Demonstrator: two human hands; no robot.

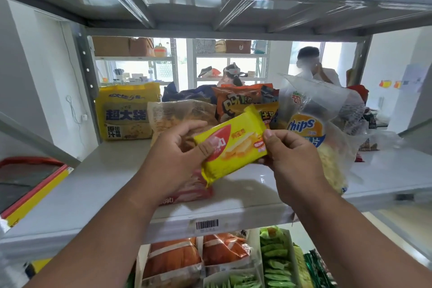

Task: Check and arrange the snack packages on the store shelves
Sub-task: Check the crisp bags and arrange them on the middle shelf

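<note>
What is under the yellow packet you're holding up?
Under the yellow packet, gripped by the left hand and right hand, a pink packet lies on the white shelf. The left hand and wrist cover most of it.

Beyond the rack, two people [313, 65] stand near bright windows [210, 65]. Brown boxes [112, 46] sit on far shelving [135, 58]. A red-rimmed basket [30, 163] hangs at left.
</note>
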